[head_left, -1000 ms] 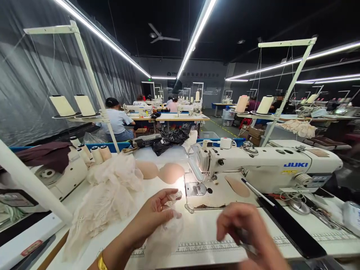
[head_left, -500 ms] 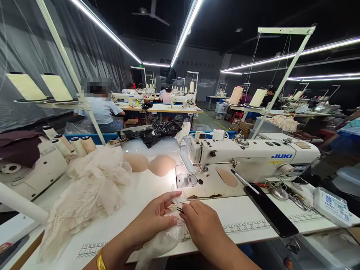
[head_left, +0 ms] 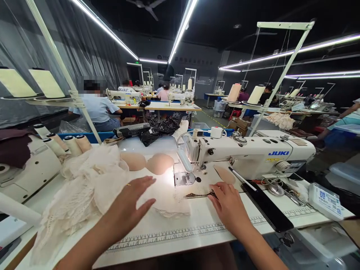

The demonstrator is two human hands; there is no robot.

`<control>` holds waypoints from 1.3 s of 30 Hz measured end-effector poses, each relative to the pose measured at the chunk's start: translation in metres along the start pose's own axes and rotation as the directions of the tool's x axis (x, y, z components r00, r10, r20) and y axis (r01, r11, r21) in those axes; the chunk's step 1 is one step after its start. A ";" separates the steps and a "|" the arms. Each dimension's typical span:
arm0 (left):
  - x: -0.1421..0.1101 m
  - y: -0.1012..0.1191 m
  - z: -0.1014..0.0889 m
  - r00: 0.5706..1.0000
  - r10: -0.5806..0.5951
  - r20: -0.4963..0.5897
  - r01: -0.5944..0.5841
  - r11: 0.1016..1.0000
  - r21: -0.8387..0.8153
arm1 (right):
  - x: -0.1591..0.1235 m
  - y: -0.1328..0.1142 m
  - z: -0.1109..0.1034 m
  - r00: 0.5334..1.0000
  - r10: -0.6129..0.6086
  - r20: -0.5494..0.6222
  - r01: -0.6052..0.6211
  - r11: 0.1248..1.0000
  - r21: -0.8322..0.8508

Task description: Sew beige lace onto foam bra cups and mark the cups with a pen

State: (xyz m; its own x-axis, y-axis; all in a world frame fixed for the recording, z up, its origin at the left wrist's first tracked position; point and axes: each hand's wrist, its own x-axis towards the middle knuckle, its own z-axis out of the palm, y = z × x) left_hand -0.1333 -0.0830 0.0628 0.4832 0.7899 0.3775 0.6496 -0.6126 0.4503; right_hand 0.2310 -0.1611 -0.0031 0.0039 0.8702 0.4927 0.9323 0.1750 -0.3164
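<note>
My left hand (head_left: 128, 204) hovers over the table with thumb and fingers spread, holding nothing. It is between the heap of cream lace fabric (head_left: 75, 191) and a flat pale lace-edged piece (head_left: 171, 206) in front of the needle plate. My right hand (head_left: 229, 206) is at the front edge of the sewing machine bed, fingers curled over a small dark pointed tool (head_left: 213, 193); most of it is hidden. The white sewing machine (head_left: 247, 152) stands behind, its lamp lit. Two beige moulded cups (head_left: 160, 164) lie left of the needle, and another beige piece (head_left: 224, 174) rests on the bed.
A black phone (head_left: 270, 210) with a white pen (head_left: 242, 179) across it lies at right, beside metal tools and a white box (head_left: 326, 200). Thread cones (head_left: 74, 144) and a second machine (head_left: 39, 161) stand at left. A printed ruler (head_left: 168, 237) runs along the front edge.
My hands have parted. The pale lace piece they held now lies flat on the table. My right hand moved right with the dark tool; my left hand moved left and opened.
</note>
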 end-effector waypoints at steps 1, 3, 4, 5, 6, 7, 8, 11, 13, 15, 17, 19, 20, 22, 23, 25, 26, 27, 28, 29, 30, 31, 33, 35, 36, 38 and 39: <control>-0.004 0.006 0.017 0.995 0.051 0.081 -0.050 0.999 -0.012 | 0.005 -0.010 0.001 0.999 -0.008 0.036 0.006 0.999 0.043; -0.012 0.022 0.040 0.962 0.107 0.252 -0.102 0.994 -0.030 | 0.016 -0.034 0.007 0.993 -0.029 0.117 0.012 0.990 0.139; -0.015 0.030 0.045 0.936 0.112 0.333 -0.108 0.994 -0.031 | 0.023 -0.046 0.011 0.988 -0.029 0.153 0.001 0.984 0.181; -0.018 0.038 0.046 0.907 0.107 0.407 -0.104 0.994 -0.029 | 0.030 -0.056 0.015 0.983 -0.022 0.184 -0.018 0.977 0.214; -0.020 0.044 0.043 0.877 0.100 0.470 -0.096 0.995 -0.032 | 0.037 -0.064 0.020 0.978 -0.008 0.209 -0.044 0.970 0.241; -0.022 0.048 0.039 0.849 0.096 0.519 -0.084 0.995 -0.045 | 0.044 -0.071 0.025 0.973 0.007 0.230 -0.070 0.962 0.264; -0.022 0.051 0.034 0.830 0.094 0.550 -0.065 0.995 -0.073 | 0.049 -0.075 0.030 0.968 0.019 0.249 -0.093 0.953 0.288; -0.017 0.045 0.024 0.862 0.087 0.499 0.012 0.981 -0.193 | 0.057 -0.082 0.041 0.956 0.025 0.292 -0.140 0.914 0.381; -0.006 0.035 0.028 0.928 0.064 0.367 0.025 0.973 -0.231 | 0.055 -0.083 0.043 0.955 0.024 0.297 -0.162 0.878 0.451; 0.008 0.027 0.036 0.961 0.063 0.270 0.003 0.971 -0.239 | 0.048 -0.085 0.040 0.959 0.024 0.283 -0.173 0.840 0.515; 0.021 0.023 0.046 0.960 0.085 0.267 -0.016 0.968 -0.251 | 0.040 -0.086 0.032 0.967 0.016 0.256 -0.163 0.807 0.567; 0.029 0.024 0.052 0.940 0.099 0.326 -0.010 0.964 -0.265 | 0.033 -0.087 0.022 0.976 -0.006 0.217 -0.128 0.788 0.602; 0.032 0.024 0.054 0.930 0.100 0.353 -0.002 0.964 -0.267 | 0.031 -0.087 0.017 0.977 -0.010 0.212 -0.128 0.766 0.630; 0.035 0.025 0.053 0.913 0.098 0.395 0.011 0.964 -0.265 | 0.029 -0.086 0.013 0.960 -0.006 0.280 -0.212 0.640 0.739; 0.037 0.025 0.051 0.910 0.093 0.405 0.017 0.966 -0.259 | 0.031 -0.084 0.013 0.940 -0.003 0.342 -0.288 0.535 0.794; 0.045 0.020 0.048 0.925 0.059 0.376 0.032 0.973 -0.229 | 0.036 -0.080 0.022 0.892 0.004 0.452 -0.428 0.329 0.842; 0.051 0.016 0.047 0.944 0.024 0.330 0.045 0.979 -0.200 | 0.039 -0.077 0.029 0.879 0.013 0.477 -0.462 0.274 0.843; 0.059 0.011 0.046 0.965 -0.021 0.262 0.066 0.985 -0.161 | 0.042 -0.075 0.037 0.874 0.033 0.484 -0.476 0.255 0.842; 0.067 0.006 0.047 0.981 -0.072 0.178 0.093 0.989 -0.116 | 0.045 -0.073 0.045 0.875 0.059 0.481 -0.479 0.257 0.839; 0.077 0.000 0.050 0.989 -0.120 0.090 0.127 0.989 -0.071 | 0.047 -0.071 0.052 0.875 0.080 0.477 -0.480 0.264 0.837; 0.086 -0.007 0.053 0.987 -0.163 0.012 0.163 0.986 -0.034 | 0.049 -0.069 0.057 0.875 0.093 0.475 -0.482 0.270 0.834; 0.094 -0.013 0.057 0.979 -0.196 -0.046 0.196 0.981 -0.007 | 0.049 -0.068 0.062 0.874 0.104 0.474 -0.483 0.273 0.832; 0.106 -0.024 0.066 0.965 -0.239 -0.108 0.241 0.971 0.007 | 0.048 -0.067 0.065 0.875 0.114 0.470 -0.483 0.279 0.830; 0.111 -0.032 0.071 0.958 -0.254 -0.130 0.253 0.967 -0.022 | 0.046 -0.067 0.064 0.878 0.115 0.465 -0.478 0.280 0.833; 0.112 -0.035 0.071 0.956 -0.259 -0.140 0.254 0.966 -0.050 | 0.046 -0.067 0.063 0.879 0.115 0.462 -0.475 0.278 0.835; 0.110 -0.036 0.065 0.947 -0.277 -0.162 0.258 0.957 -0.132 | 0.046 -0.067 0.061 0.882 0.119 0.456 -0.471 0.265 0.841; 0.108 -0.034 0.059 0.939 -0.296 -0.175 0.264 0.946 -0.186 | 0.046 -0.066 0.060 0.881 0.123 0.456 -0.472 0.257 0.843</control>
State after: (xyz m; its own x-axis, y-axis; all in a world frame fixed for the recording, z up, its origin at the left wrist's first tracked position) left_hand -0.0681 0.0248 0.0403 0.1586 0.9182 0.3629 0.6330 -0.3766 0.6764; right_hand 0.1476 -0.1048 -0.0077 -0.0464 0.9986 0.0256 -0.0675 0.0225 -0.9975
